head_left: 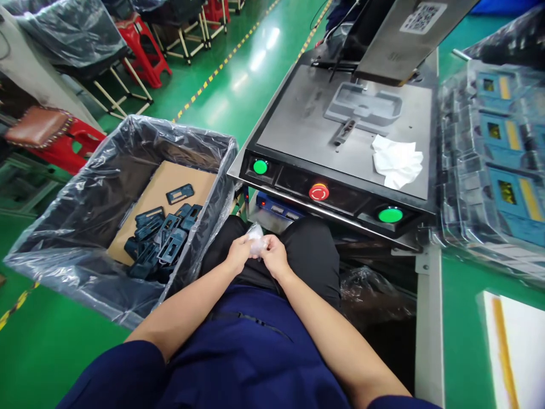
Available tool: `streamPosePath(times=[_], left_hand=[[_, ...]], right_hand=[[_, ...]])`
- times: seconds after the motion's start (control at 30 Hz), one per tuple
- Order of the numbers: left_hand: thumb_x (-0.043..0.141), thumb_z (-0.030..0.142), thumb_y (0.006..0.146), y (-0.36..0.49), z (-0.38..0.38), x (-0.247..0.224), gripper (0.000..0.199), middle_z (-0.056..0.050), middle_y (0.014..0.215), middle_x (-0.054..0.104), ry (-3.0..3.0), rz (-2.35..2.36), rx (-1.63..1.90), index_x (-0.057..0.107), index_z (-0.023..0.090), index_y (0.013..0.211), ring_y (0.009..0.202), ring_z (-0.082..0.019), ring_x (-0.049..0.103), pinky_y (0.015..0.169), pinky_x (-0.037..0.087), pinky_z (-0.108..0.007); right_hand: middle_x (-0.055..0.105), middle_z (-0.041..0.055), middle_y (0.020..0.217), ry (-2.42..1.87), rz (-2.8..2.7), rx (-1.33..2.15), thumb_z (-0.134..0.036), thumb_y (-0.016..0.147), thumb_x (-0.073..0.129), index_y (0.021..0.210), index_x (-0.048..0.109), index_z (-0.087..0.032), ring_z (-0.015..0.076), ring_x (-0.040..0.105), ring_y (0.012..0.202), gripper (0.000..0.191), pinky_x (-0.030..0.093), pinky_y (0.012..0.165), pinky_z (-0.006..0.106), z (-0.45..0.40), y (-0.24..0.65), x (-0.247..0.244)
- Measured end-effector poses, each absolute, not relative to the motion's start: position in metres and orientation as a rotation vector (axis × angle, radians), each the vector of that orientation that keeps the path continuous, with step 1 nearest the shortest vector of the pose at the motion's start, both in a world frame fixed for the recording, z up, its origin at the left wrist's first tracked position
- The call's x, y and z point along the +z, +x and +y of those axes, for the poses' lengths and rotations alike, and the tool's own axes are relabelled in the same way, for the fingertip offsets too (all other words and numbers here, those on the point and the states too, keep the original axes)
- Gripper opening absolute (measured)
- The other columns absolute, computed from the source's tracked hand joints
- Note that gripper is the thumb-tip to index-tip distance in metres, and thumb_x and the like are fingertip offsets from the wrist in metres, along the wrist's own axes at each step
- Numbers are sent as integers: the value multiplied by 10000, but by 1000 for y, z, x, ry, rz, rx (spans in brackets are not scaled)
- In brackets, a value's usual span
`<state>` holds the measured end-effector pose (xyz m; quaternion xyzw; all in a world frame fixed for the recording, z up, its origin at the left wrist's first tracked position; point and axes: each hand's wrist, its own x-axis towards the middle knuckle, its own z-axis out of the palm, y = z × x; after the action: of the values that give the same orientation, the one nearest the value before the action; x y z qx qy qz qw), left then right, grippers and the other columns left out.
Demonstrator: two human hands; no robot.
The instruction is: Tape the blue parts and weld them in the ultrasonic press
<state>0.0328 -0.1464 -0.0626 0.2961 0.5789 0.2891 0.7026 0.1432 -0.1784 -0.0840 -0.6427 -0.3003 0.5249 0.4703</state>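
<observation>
Over my lap, my left hand (238, 254) and my right hand (275, 255) meet around a small whitish, see-through bundle (256, 237) that looks like a crumpled clear plastic bag. The fingers of both hands are closed on it, the left from one side and the right pinching the other. What the bundle contains, if anything, cannot be made out. In front of my knees stands a press machine (293, 122) with a grey fixture (364, 107) on its metal plate. A crumpled white cloth or tissue (398, 161) lies on the plate's right front.
To the left, a plastic-lined bin (55, 238) holds cardboard and several dark blue-green plastic frames (170, 241). Two green buttons flank a red emergency stop button (319, 192) on the machine's front. Clear trays (462, 170) with blue parts stand at right, near a white sheet (522, 346).
</observation>
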Motion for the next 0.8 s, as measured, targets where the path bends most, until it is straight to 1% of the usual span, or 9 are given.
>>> streamPosePath(times=[0.13,0.27,0.33,0.43,0.5,0.57,0.63,0.73,0.8], left_hand=[[694,141,617,31,-152,-59,226,2,686,591,913,1354,628,722,165,840,607,-120,532,626,431,-250],[699,96,588,31,-151,-61,171,11,671,531,1148,1475,675,724,200,721,688,-144,515,692,397,-244],[677,81,603,31,-148,-61,161,5,696,521,1228,1517,707,709,211,692,716,-151,507,726,389,-247],[642,61,618,29,-144,-60,147,-1,693,494,1300,1563,746,652,208,618,725,-155,490,735,371,-249],[633,52,613,27,-144,-59,153,2,684,499,1335,1565,757,615,204,602,726,-153,485,731,363,-248],[637,55,604,27,-147,-58,171,18,676,514,1327,1550,759,613,207,679,693,-139,478,705,361,-244],[652,57,578,27,-151,-56,274,46,648,506,1191,1469,762,597,207,802,628,-116,465,653,360,-234],[670,52,517,31,-155,-53,481,73,642,507,956,1264,738,540,194,959,582,-101,485,599,375,-222],[671,61,498,32,-155,-52,550,67,662,537,928,1204,694,524,185,1013,592,-111,516,594,392,-227]], right_hand=[[495,-51,604,-1671,-662,1164,-201,554,563,690,488,-224,118,429,572,157,360,527,230,-177,149,-90],[417,-70,560,-1657,-611,1189,-205,524,569,634,438,-225,98,361,533,172,310,490,216,-176,151,-89],[397,-76,545,-1592,-588,1283,-235,534,571,662,442,-227,96,364,506,182,325,478,220,-174,151,-85],[455,-51,562,-1480,-580,1444,-341,607,554,730,480,-221,119,432,500,187,388,480,253,-171,150,-78],[478,-39,574,-1442,-578,1497,-403,637,559,736,481,-216,128,456,508,225,404,480,264,-171,148,-74],[440,-60,545,-1445,-578,1494,-402,609,608,721,464,-220,117,431,491,257,388,472,253,-171,147,-72],[400,-84,523,-1480,-585,1444,-333,562,644,706,460,-225,100,390,478,257,355,470,233,-172,148,-74],[403,-87,528,-1557,-607,1334,-238,542,615,657,473,-221,87,346,493,183,288,469,215,-172,150,-78],[415,-80,540,-1583,-617,1297,-210,548,584,628,465,-218,87,337,506,143,264,473,214,-171,151,-79]])
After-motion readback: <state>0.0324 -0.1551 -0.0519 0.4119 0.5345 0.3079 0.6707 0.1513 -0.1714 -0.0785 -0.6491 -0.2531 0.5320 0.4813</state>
